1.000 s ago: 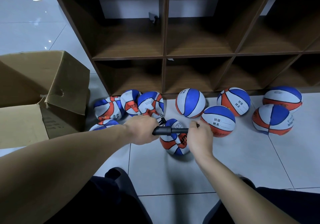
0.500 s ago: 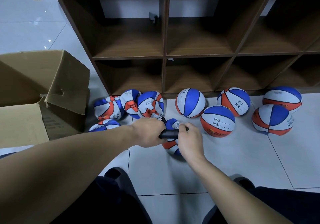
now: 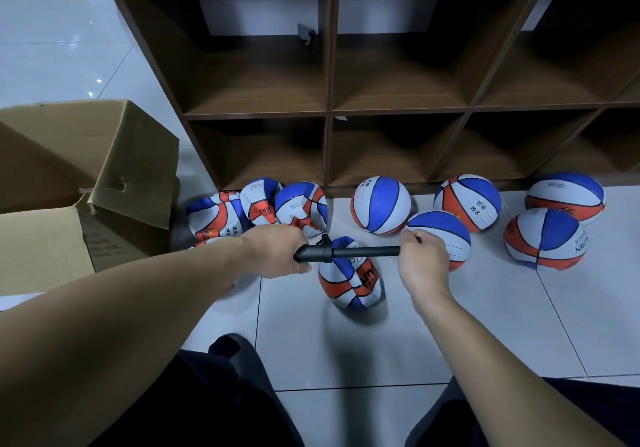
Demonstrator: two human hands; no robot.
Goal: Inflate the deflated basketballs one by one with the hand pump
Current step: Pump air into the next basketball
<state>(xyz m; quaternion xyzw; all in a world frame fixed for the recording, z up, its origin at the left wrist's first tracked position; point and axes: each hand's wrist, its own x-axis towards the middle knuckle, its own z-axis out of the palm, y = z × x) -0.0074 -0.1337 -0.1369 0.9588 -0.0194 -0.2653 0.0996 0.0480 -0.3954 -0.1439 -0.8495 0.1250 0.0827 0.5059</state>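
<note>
A black hand pump (image 3: 349, 252) lies level above a crumpled red, white and blue basketball (image 3: 349, 278) on the floor tiles. My left hand (image 3: 277, 254) grips the pump's barrel end. My right hand (image 3: 422, 261) grips the handle at the other end, with the rod drawn out. Several flat balls (image 3: 256, 209) lie bunched at the left against the shelf. Several round, full balls (image 3: 381, 209) sit to the right.
A brown wooden cubby shelf (image 3: 329, 111) stands behind the balls. An open cardboard box (image 3: 86, 176) sits at the left. My knees in dark trousers (image 3: 221, 394) fill the bottom edge, with white floor tiles (image 3: 346, 342) between them.
My right hand has pulled the handle out to the right after pushing it in half a second ago. The pump is long again. My left hand holds nearly still.
</note>
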